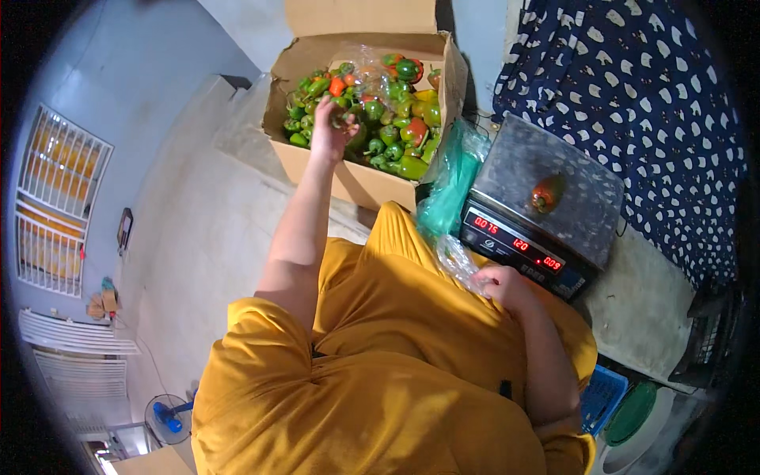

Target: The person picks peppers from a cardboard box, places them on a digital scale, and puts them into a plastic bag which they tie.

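Observation:
My left hand (333,132) is over the near left part of an open cardboard box (350,181), its fingers curled at the green and red peppers (389,133) inside; whether it grips one cannot be told. Low in front of my body, my right hand (504,287) pinches a clear plastic bag (457,261). To the right of the box, one dark red-green pepper (547,193) lies on the metal plate of a digital scale (504,154), whose red display is lit. Crumpled clear plastic (371,77) lies on the peppers in the box.
Green plastic bags (451,184) are between the box and the scale. A dark blue patterned cloth (623,89) hangs behind the scale. At lower right are a blue plastic basket (604,395) and a green round item (630,414). A fan (168,418) stands at lower left.

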A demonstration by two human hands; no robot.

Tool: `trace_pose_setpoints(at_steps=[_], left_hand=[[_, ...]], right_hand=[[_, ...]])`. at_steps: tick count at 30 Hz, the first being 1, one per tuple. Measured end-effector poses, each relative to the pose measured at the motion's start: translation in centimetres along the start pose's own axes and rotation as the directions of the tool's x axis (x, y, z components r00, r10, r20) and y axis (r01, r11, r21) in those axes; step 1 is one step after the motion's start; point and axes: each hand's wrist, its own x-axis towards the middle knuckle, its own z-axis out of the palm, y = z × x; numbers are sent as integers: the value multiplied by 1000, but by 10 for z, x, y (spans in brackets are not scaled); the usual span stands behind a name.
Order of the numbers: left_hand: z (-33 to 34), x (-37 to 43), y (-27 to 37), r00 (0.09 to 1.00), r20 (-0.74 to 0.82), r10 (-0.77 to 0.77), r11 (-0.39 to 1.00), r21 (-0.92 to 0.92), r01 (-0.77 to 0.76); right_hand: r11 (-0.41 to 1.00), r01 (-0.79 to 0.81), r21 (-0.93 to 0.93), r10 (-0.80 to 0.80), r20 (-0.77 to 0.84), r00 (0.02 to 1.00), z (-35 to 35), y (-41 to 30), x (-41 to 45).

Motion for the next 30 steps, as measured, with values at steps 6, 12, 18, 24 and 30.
trace_pose_setpoints(at_steps=[6, 12, 18, 24, 30], left_hand=[[13, 25, -42, 975, 200, -99, -439, 870, -223], [21, 39, -46, 991, 131, -31, -539, 833, -127], [24, 41, -47, 990, 141, 0, -480, 868, -123], [30, 45, -42, 978, 202, -44, -543, 817, -193], [40, 55, -52, 855, 512, -79, -723, 561, -403]], right_hand=[[996, -78, -43, 78, 0, 997, 3, 3, 4], [994, -91, 65, 91, 1, 996, 3, 1, 1], [986, -120, 114, 118, 21, 993, 3, 2, 1], [993, -86, 83, 84, 29, 996, 1, -9, 2], [995, -42, 93, 43, -9, 999, 3, 2, -1]])
